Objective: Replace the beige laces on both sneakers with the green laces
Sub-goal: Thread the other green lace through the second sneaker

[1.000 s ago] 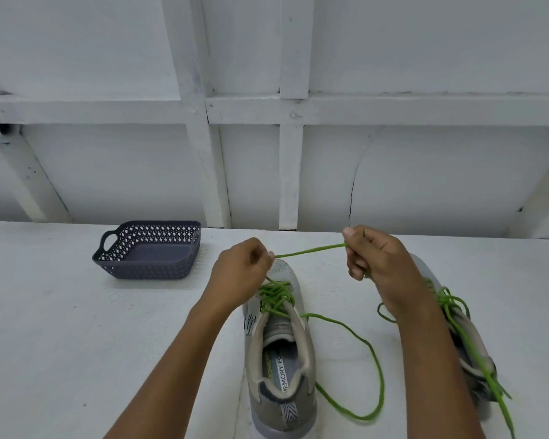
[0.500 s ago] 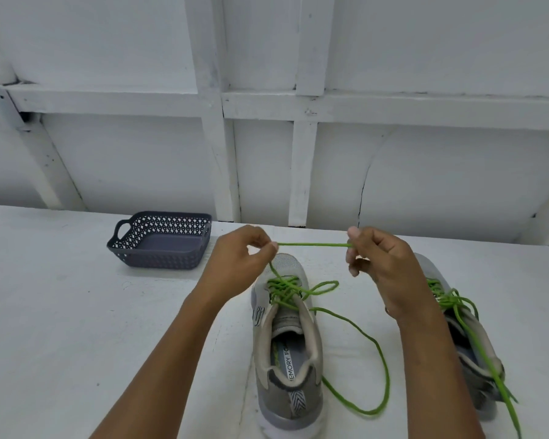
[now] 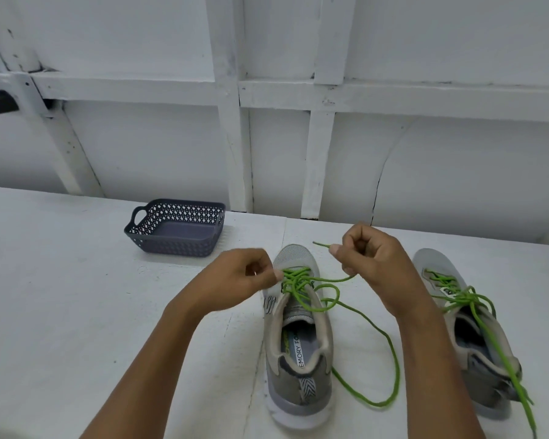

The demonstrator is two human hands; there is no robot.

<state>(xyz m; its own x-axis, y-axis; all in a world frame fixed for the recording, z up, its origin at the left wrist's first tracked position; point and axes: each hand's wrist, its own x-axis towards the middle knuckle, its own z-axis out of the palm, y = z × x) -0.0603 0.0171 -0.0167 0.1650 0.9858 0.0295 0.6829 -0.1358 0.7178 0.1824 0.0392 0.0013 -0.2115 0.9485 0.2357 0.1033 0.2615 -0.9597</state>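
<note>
Green lace (image 3: 293,278) pinched in right hand (image 3: 377,264), insole lettering (image 3: 299,350) apparently "MEMORY FOAM"

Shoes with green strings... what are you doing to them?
A person is threading a green lace through the sneaker between their arms on the white table. The left hand pinches the lace at the eyelets. The right hand holds its free end up. The other sneaker is already laced in green.

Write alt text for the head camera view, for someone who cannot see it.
A person laces a grey sneaker with a green lace on a white table: the left hand pinches it at the eyelets, the right hand holds its free end. A second grey sneaker, already green-laced, stands to the right; a dark basket sits behind, left.
</note>
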